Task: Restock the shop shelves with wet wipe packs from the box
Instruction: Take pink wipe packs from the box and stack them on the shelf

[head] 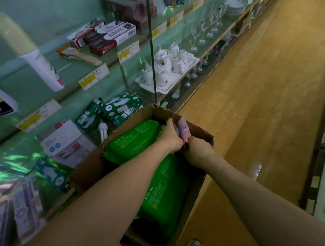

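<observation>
a: in the brown cardboard box [90, 168], what's held?
b: pink wet wipe pack [182, 128] on edge (above flat green packs [165, 189]), long axis pointing away; left hand [171, 137] and right hand [198, 151] both grip it.

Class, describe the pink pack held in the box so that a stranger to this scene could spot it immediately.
Start at the open cardboard box in front of the glass shelves, filled with big green packs. At its far end the left hand and right hand grip one slim pack between them. This pink pack is the only one not green.
</observation>
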